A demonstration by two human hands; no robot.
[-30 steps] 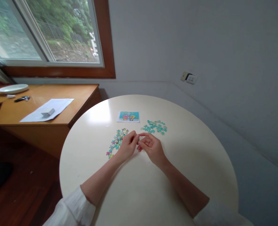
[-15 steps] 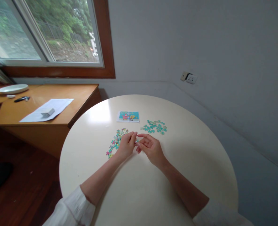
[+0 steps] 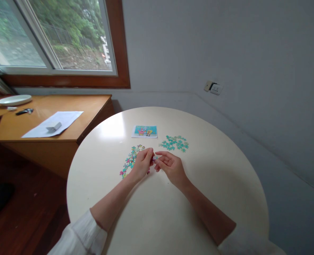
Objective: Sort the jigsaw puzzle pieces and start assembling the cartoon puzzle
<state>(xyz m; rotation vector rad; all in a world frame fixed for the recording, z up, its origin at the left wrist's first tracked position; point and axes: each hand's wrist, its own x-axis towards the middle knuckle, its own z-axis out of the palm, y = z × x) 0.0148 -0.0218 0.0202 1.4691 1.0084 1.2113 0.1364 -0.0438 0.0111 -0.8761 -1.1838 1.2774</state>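
Close together over the middle of the white round table (image 3: 157,219), my two hands meet at small jigsaw puzzle pieces (image 3: 154,159). My left hand (image 3: 144,161) is closed with pieces at its fingertips, and a dark pink bit shows beneath it. My right hand (image 3: 171,166) pinches at the same spot with thumb and forefinger, its other fingers curled. Beside and partly behind my left hand lies a mixed-colour heap of puzzle pieces (image 3: 130,160). A second heap of teal and pale green pieces (image 3: 174,143) spreads beyond my right hand.
A cartoon picture card (image 3: 145,131) lies farther back on the table. On the left, a wooden desk (image 3: 95,106) carries paper (image 3: 66,118), a small white box (image 3: 53,126) and a white plate (image 3: 15,100). Behind are a window and a wall with a socket (image 3: 216,89).
My fingertips have shifted slightly, and more of the piece between my hands now shows. A dark pink bit has come into sight under my left hand. The heaps look unchanged.
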